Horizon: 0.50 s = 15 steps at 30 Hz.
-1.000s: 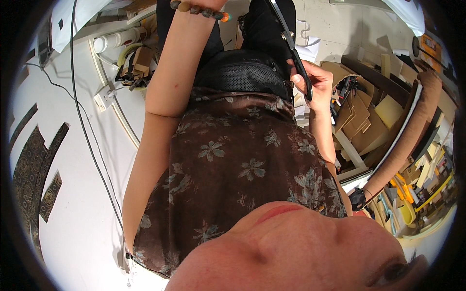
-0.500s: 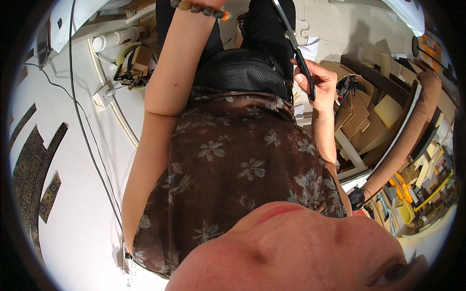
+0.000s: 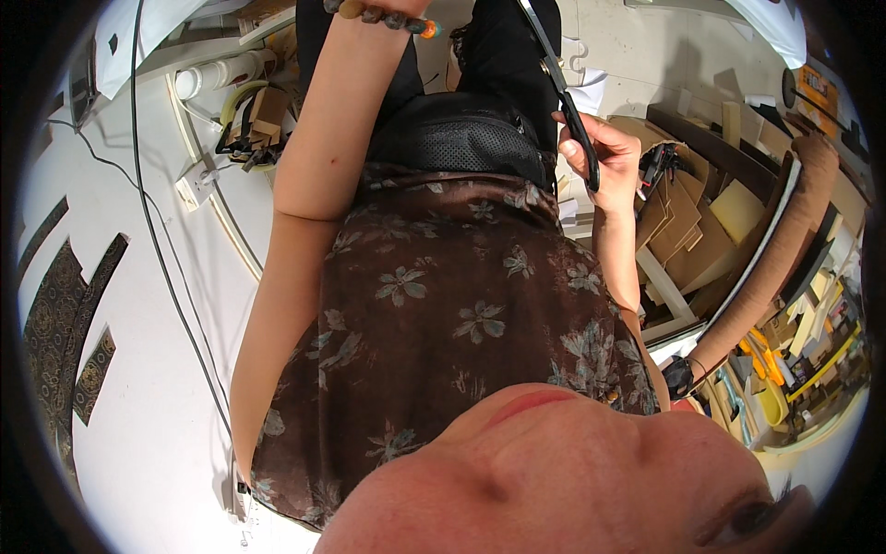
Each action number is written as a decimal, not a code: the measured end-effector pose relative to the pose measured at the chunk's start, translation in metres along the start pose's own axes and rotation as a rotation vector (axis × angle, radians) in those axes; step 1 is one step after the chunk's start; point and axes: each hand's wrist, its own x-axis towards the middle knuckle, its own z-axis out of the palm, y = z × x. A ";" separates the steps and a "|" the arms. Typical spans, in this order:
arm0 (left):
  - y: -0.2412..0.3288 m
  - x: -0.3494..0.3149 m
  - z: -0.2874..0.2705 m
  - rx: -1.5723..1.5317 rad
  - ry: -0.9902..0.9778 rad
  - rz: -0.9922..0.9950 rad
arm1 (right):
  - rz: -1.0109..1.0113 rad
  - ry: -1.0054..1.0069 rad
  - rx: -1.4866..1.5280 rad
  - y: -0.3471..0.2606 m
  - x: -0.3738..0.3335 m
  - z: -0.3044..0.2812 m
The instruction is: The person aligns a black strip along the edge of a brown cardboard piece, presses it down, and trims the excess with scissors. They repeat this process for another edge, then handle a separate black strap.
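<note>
My right hand (image 3: 609, 164) is closed around the black handle of a pair of scissors (image 3: 576, 120). Their silver blades point away from me and run out past the upper edge, so the tips are hidden. Of my left arm (image 3: 318, 157) the forearm and wrist show, with a beaded bracelet (image 3: 374, 16) on the wrist. The left hand itself lies beyond the upper edge, and what it touches cannot be seen. A black mesh waist pouch (image 3: 471, 148) sits at my waist between the arms.
At right stand cardboard pieces (image 3: 678, 222), a long brown padded strip (image 3: 771, 268) and a cluttered heap of offcuts. Dark patterned fabric pieces (image 3: 60, 305) lie on the white surface at left, where a black cable (image 3: 157, 222) runs across. A white roll (image 3: 217, 76) lies at upper left.
</note>
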 end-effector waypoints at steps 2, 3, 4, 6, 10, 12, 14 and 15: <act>0.000 0.000 0.001 -0.005 0.003 0.000 | 0.001 0.001 0.003 -0.001 0.000 0.000; 0.000 0.000 0.001 -0.007 0.005 -0.001 | -0.003 0.002 0.004 -0.001 0.000 0.001; -0.001 0.000 0.000 -0.006 0.005 -0.002 | -0.008 0.004 0.006 -0.001 0.000 0.001; -0.001 0.001 0.001 -0.007 0.005 -0.004 | -0.009 0.010 0.005 0.000 0.000 0.001; -0.002 -0.002 0.001 -0.007 -0.001 -0.007 | -0.005 0.011 0.002 0.000 0.000 0.000; -0.002 -0.001 0.000 -0.010 0.003 -0.009 | -0.011 0.008 0.002 0.000 0.001 0.000; -0.003 -0.002 0.001 -0.014 0.004 -0.008 | -0.012 0.007 0.000 -0.001 0.001 0.001; -0.003 -0.002 0.001 -0.019 0.008 -0.008 | -0.011 0.008 -0.001 -0.001 0.001 0.000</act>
